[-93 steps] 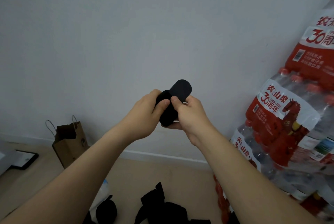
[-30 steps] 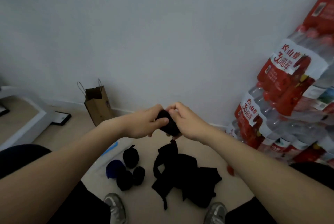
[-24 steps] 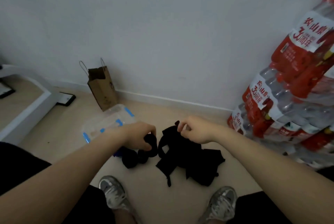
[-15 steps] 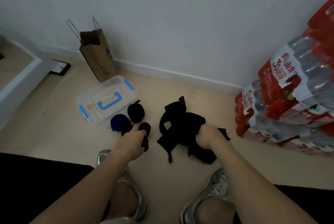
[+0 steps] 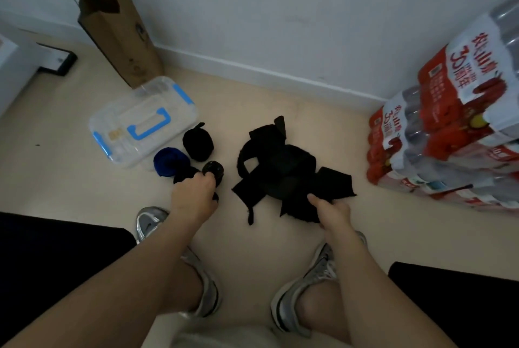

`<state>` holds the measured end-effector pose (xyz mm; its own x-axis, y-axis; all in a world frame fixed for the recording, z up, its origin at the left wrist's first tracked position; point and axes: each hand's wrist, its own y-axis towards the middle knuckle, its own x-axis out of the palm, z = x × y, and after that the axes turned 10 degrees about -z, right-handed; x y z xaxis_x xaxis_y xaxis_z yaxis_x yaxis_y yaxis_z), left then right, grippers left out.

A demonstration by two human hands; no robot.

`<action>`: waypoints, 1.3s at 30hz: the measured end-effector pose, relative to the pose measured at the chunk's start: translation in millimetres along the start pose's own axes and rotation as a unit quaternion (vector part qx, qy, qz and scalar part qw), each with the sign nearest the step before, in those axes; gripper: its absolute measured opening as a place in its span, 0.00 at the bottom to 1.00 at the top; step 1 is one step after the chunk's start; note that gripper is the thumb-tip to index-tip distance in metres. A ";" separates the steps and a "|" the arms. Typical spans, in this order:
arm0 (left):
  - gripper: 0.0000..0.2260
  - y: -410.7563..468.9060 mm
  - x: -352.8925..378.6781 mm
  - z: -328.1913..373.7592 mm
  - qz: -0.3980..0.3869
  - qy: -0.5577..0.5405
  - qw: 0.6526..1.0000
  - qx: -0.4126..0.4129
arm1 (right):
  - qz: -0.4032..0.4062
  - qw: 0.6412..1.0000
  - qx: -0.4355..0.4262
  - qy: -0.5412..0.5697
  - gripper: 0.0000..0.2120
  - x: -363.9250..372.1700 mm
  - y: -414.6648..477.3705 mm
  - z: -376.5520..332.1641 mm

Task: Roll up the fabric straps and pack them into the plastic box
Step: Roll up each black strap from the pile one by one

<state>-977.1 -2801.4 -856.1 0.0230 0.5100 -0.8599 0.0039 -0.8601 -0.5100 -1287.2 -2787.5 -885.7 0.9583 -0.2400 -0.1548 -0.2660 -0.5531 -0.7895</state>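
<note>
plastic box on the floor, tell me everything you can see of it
The plastic box is clear and rectangular, with its lid on: a blue handle on top and a blue latch at each short end. It lies flat on the floor, in front of the brown paper bag. A blue rolled strap lies at its near corner, seemingly touching. Something small and tan shows through the lid.

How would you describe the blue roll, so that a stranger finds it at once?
Find the clear plastic box with blue latches, in front of the brown paper bag. The blue roll lies on the floor by its near side. Its neighbours are black rolls; it alone is blue.
</note>
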 end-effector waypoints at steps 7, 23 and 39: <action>0.13 -2.5 -39.9 61.0 0.022 -0.215 0.973 0.085 | 0.181 0.950 -0.207 -0.151 0.15 -2.7 -34.5 -62.1; 0.15 -37.4 -76.9 121.4 -0.022 -0.344 0.882 0.320 | -0.017 0.961 -0.244 0.128 0.06 -27.1 -166.6 -158.3; 0.08 -68.6 -126.3 100.6 -0.272 -0.674 0.618 0.298 | -0.054 0.920 -0.267 0.281 0.16 -39.3 -157.5 -156.5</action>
<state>-1080.9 -2806.0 -714.6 -0.6758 0.6118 0.4112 -0.7343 -0.6077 -0.3027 -1299.2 -2815.8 -662.3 0.8166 -0.4532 0.3575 -0.3300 -0.8747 -0.3550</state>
